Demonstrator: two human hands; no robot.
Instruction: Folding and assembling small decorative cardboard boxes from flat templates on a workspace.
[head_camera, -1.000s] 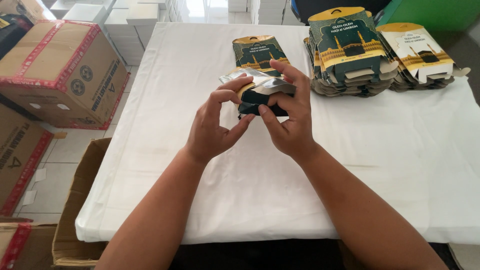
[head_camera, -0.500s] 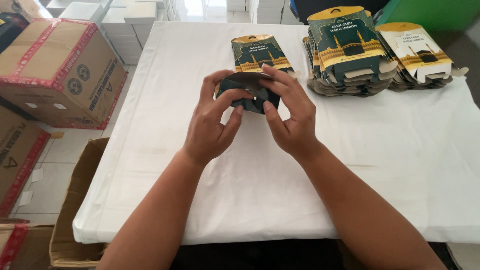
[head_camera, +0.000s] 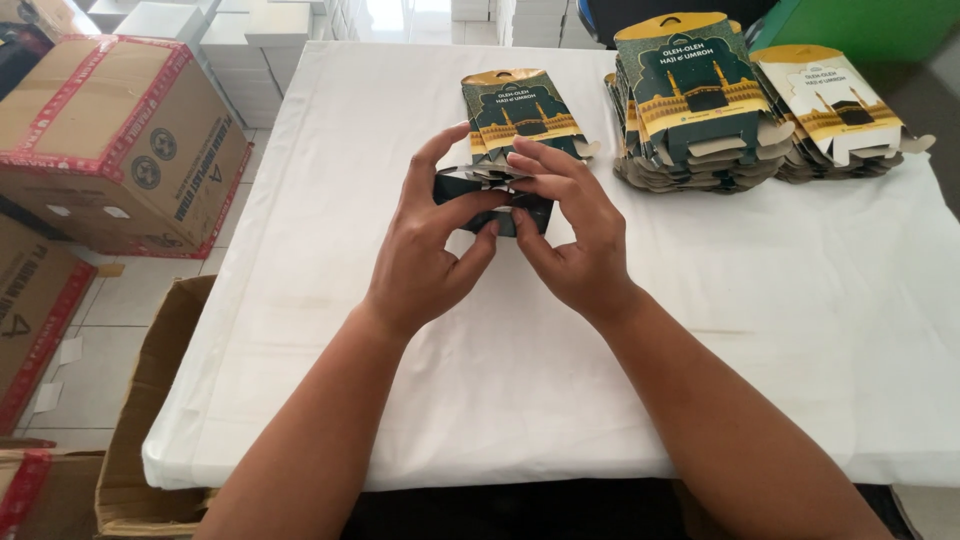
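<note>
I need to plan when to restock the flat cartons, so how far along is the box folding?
Barely begun, it seems. Done: possibly one dark green carton lying alone on the white table, though whether it is fully folded cannot be told. In hand: the left hand and right hand pinch another dark carton mid-fold. Left: a tall stack of dark flat cartons and a cream stack.

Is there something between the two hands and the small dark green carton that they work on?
Nothing visible. The left hand and right hand both grip the dark green carton directly, above the white table; the finished carton lies behind it.
</note>
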